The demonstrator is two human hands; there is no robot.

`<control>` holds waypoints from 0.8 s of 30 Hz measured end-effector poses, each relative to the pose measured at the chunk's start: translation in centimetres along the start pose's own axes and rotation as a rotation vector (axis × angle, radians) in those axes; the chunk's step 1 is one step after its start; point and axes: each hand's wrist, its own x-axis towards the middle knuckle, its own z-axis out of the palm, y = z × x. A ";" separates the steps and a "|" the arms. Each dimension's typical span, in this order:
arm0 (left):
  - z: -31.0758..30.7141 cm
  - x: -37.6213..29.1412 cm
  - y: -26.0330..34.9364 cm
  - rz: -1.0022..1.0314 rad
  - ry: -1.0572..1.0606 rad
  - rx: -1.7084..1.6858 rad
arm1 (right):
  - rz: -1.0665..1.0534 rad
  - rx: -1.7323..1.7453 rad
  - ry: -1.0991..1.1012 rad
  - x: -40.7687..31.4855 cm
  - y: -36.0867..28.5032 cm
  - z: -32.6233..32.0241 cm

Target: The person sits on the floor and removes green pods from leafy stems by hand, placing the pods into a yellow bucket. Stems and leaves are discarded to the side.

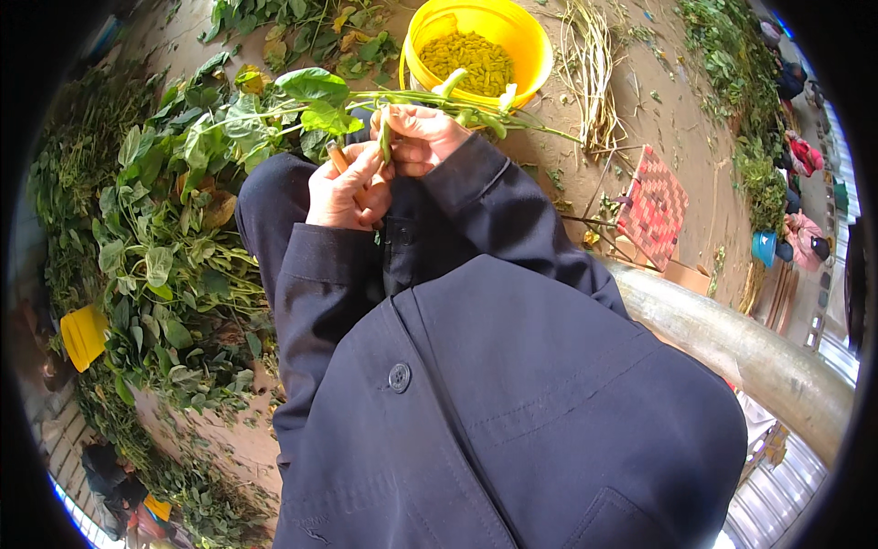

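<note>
Between my two hands, above my knees, is a green bean pod [385,139]. The fingertips of my left hand [348,191] grip its lower end; a short brown stick [337,157] with a greyish tip, perhaps a cigarette, pokes up between those fingers. My right hand [431,140] pinches the pod near its top. A leafy bean stalk [374,96] passes behind both hands, its leaves to the left and more pods to the right; whether the right fingers also hold it is hard to tell. Just beyond stands a yellow bucket [536,60] partly filled with green pods [473,62].
Heaped bean plants [185,274] cover the ground at my left. Bare stalks [595,68] lie right of the bucket, near a folding stool [653,206] with a red woven seat. A thick metal pipe [727,329] runs at my right. Other people [806,240] sit farther off.
</note>
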 end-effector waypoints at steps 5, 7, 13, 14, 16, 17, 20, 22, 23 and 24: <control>0.6 -0.2 -0.3 0.077 0.049 0.024 | 0.012 -0.093 0.161 -0.4 -0.1 1.3; 0.6 0.0 -0.3 0.099 0.068 0.029 | 0.027 -0.088 0.176 -0.3 -0.1 1.2; 0.3 0.0 -0.2 0.130 0.131 0.042 | -0.057 -0.265 0.240 -0.7 0.2 2.5; 0.3 0.0 -0.3 0.138 0.139 0.062 | -0.073 -0.343 0.255 -0.8 0.3 2.7; 0.3 -0.1 -0.4 0.163 0.137 0.113 | -0.088 -0.330 0.266 -0.7 0.4 2.8; 0.2 0.1 -0.5 0.165 0.163 0.096 | -0.096 -0.322 0.272 -0.7 0.5 2.8; 0.1 0.0 -0.7 0.173 0.226 0.037 | -0.111 -0.357 0.385 -0.5 0.9 3.6; -0.1 0.2 -1.4 0.184 0.246 0.016 | -0.147 -0.413 0.397 -0.5 1.2 3.6; 0.0 0.3 -1.6 0.190 0.256 0.006 | -0.177 -0.416 0.406 -0.3 1.5 3.6; 0.3 0.2 -1.5 0.184 0.287 0.074 | -0.205 -0.420 0.421 -0.3 1.7 3.8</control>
